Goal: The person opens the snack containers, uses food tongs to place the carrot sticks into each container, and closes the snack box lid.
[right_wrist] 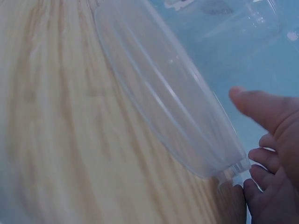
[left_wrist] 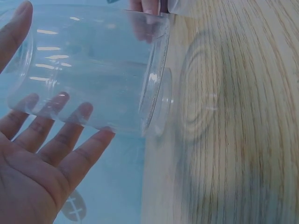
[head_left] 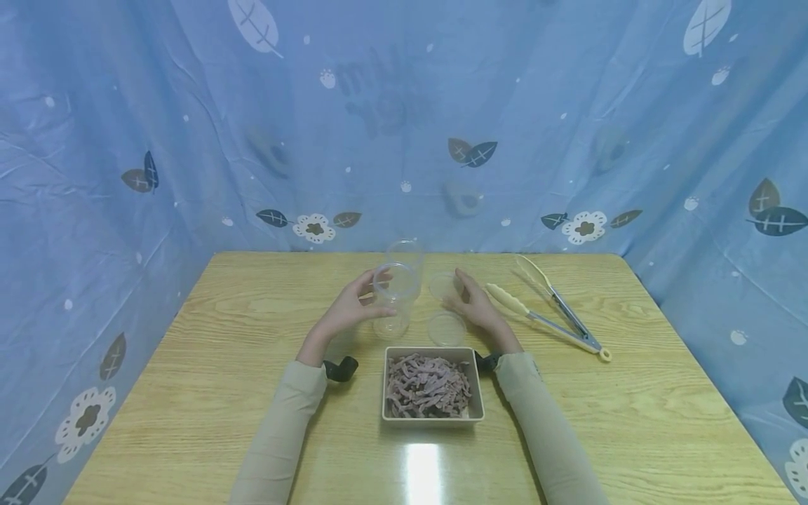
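Observation:
A clear round container (head_left: 396,282) is between the thumb and fingers of the left hand (head_left: 353,306). The left wrist view shows the hand (left_wrist: 49,156) spread around the wall of the clear container (left_wrist: 93,70), fingertips against it. Behind it in the head view stands another clear container (head_left: 409,250). The right hand (head_left: 477,308) is by two clear lids, one farther back (head_left: 444,285) and one nearer (head_left: 447,330). In the right wrist view its thumb is apart from the clear lid (right_wrist: 163,88), and the other fingers of the hand (right_wrist: 278,154) are at the lid's tabbed edge.
A rectangular tray (head_left: 433,423) of shredded pinkish-brown strips (head_left: 428,384) sits between the forearms. To the right lie tongs with cream tips (head_left: 571,330), spread apart. A patterned blue curtain (head_left: 404,126) hangs behind the wooden table (head_left: 240,393).

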{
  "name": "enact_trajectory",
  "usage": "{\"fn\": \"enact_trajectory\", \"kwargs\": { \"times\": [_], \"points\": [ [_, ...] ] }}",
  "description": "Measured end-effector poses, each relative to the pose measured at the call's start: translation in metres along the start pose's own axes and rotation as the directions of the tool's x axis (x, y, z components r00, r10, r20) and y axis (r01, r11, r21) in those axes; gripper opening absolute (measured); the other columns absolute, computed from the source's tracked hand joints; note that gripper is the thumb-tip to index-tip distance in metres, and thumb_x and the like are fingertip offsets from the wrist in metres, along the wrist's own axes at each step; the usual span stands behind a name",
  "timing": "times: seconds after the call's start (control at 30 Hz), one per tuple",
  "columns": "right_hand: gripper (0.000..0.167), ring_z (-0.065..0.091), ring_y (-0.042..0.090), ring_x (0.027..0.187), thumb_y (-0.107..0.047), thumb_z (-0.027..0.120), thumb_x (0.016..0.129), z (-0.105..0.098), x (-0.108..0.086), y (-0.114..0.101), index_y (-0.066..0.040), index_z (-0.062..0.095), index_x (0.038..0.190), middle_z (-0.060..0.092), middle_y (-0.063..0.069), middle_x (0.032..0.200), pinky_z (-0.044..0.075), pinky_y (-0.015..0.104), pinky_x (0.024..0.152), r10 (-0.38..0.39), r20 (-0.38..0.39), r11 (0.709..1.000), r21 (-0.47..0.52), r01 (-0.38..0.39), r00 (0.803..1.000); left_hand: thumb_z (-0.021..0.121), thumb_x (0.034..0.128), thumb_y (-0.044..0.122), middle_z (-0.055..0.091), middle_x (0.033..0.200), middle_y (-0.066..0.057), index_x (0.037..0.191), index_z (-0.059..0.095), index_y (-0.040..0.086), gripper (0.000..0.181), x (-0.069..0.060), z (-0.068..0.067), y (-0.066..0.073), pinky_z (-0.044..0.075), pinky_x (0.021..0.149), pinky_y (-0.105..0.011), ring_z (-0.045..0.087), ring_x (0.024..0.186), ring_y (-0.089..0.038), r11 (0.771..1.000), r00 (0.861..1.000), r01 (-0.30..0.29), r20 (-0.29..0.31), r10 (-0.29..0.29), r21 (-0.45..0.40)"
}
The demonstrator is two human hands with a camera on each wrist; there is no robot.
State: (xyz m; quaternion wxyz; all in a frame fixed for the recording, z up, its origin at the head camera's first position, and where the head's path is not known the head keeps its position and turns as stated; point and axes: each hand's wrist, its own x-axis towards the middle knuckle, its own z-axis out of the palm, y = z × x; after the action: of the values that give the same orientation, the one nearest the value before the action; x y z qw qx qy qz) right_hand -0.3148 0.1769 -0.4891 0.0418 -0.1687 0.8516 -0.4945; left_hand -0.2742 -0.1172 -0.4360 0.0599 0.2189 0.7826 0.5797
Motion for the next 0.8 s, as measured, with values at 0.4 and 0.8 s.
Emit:
{"fn": "enact_trajectory", "kwargs": {
  "times": [0.4,0.8],
  "points": [
    [0.067,0.013,0.035,0.140,-0.017,0.058,0.092,-0.004,-0.003,-0.021,-0.004,0.021,0.146,0.018,0.017,0.152,0.012,0.052,0.114,-0.032,-0.029,0.997,0.071,0.034,0.999,0.080,0.0709,0.028,0.044,0.140,-0.005,0.140,0.036,0.034,0.082,-0.001,0.000,0.000,0.035,0.107,-0.044,0.041,0.127,-0.033,1.000,1.000,0.012,-0.001,-0.012,-0.010],
    [0.056,0.024,0.028,0.139,-0.016,0.053,0.095,-0.035,-0.020,-0.072,-0.002,0.029,0.143,0.030,0.015,0.149,0.019,0.042,0.115,-0.139,0.035,0.983,0.126,0.133,0.990,0.080,0.0702,0.032,0.043,0.140,-0.004,0.142,0.034,0.031,0.085,-0.001,-0.002,0.002,0.034,0.107,-0.045,0.039,0.128,-0.037,1.000,1.000,0.014,0.000,-0.014,0.000]
  ]
}}
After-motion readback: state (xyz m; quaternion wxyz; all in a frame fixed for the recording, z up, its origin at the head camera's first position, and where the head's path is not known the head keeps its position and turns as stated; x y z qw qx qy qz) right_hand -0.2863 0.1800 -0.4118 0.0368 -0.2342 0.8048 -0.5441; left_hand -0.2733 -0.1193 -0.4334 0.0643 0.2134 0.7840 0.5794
